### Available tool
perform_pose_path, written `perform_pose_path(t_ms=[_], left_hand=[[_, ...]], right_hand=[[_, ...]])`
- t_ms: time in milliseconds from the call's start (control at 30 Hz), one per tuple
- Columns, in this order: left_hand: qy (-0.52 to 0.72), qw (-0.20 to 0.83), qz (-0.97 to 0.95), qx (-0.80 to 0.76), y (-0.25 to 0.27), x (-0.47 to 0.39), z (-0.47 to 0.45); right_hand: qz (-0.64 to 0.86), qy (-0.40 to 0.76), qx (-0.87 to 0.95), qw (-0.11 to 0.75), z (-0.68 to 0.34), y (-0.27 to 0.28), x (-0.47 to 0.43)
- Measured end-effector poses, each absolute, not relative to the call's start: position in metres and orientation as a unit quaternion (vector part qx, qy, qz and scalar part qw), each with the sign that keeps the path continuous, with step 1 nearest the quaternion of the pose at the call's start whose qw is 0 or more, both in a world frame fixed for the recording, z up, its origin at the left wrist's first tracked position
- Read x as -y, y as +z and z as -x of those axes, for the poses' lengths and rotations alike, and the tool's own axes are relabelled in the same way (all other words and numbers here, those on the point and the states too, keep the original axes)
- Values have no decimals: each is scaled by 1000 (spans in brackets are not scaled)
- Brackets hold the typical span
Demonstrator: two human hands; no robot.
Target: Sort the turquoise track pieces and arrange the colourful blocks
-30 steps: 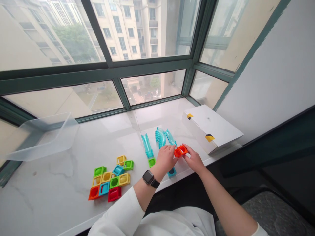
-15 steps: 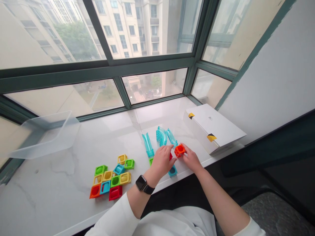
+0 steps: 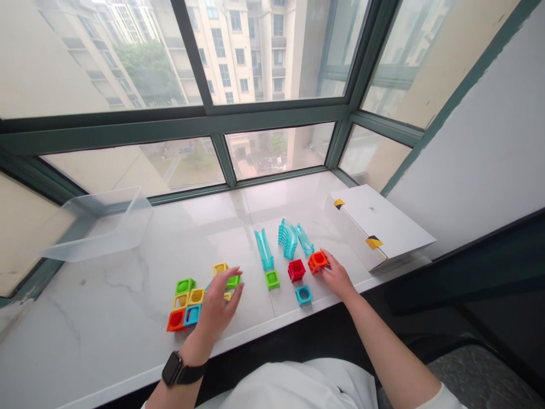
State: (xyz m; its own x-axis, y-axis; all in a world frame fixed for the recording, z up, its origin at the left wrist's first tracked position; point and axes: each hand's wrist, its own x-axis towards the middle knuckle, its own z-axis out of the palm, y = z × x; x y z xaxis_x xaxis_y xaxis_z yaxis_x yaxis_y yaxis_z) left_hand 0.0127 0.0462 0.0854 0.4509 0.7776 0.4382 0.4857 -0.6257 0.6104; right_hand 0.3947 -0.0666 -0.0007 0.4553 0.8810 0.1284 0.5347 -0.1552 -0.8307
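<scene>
My right hand [image 3: 339,279] has its fingers around the side of an orange-red cube block [image 3: 317,262] on the white counter. A darker red cube block [image 3: 296,270] stands just left of it, and a blue cube block [image 3: 304,295] sits nearer the edge. My left hand [image 3: 219,301], with a watch [image 3: 173,368] on its wrist, hovers over a cluster of hollow cubes, fingers apart. It partly covers a green block [image 3: 234,280]. Yellow [image 3: 196,296], orange [image 3: 176,320] and blue [image 3: 192,314] blocks show beside it; others are hidden beneath the hand.
A lone green block [image 3: 272,279] stands near a straight translucent blue track [image 3: 264,250]. Behind the red block lie curved track pieces [image 3: 288,238] and another track [image 3: 305,240]. A white box [image 3: 381,224] is at right, a clear plastic bin [image 3: 102,227] at left, windows behind.
My left hand has moved left, from beside the red block to above the block cluster. My right hand stays at the orange-red block. The view has shifted slightly.
</scene>
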Motion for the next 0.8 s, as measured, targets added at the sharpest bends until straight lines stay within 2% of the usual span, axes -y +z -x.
perform_pose_path(t_ms=[200, 367, 567, 800], left_hand=[[368, 142, -769, -503, 55, -44, 68], [351, 129, -759, -533, 41, -37, 93], [323, 123, -778, -525, 23, -32, 95], [292, 87, -777, -550, 13, -28, 95]], right_hand=[[722, 235, 453, 467, -393, -6, 74], [717, 174, 464, 491, -394, 3, 87], [717, 36, 463, 520, -370, 53, 91], [682, 6, 496, 537, -309, 114, 74]])
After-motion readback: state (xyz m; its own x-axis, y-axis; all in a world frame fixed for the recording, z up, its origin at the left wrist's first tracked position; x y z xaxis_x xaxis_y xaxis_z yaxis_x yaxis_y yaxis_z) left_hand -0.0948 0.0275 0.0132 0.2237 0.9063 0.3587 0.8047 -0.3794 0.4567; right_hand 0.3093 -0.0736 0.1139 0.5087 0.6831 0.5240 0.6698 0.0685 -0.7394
